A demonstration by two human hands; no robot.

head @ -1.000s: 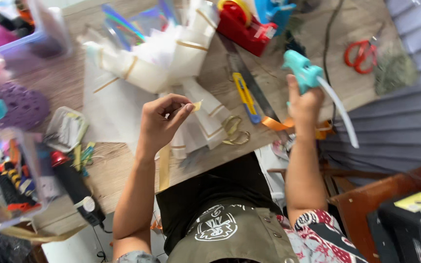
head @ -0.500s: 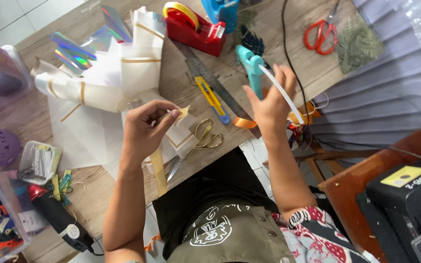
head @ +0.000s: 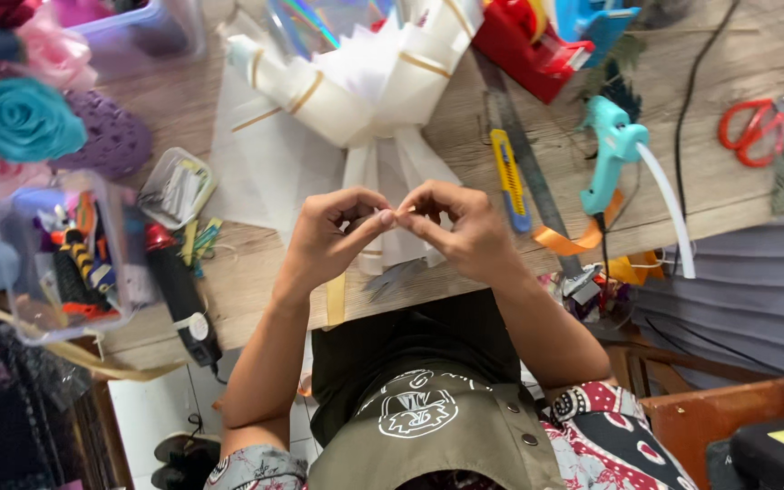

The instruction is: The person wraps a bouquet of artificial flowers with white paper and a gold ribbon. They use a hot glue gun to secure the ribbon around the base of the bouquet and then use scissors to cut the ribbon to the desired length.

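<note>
Between both hands [head: 398,231], cream ribbon [head: 383,172].

A wooden worktable seen from above in a cluttered craft room

The pale wood-grain table [head: 719,195] is evenly lit. White floor tiles [head: 151,413] are seen below its near edge, grey pleated fabric [head: 737,290] is draped at the right, and a reddish-brown wooden piece of furniture [head: 710,413] stands beneath it.

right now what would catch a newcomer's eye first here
Both hands, left hand and right hand, meet fingertip to fingertip at the table's near edge, pinching something small. Behind them lies a white wrapped bouquet; a teal glue gun rests to the right, and a teal fabric rose sits far left.
</note>
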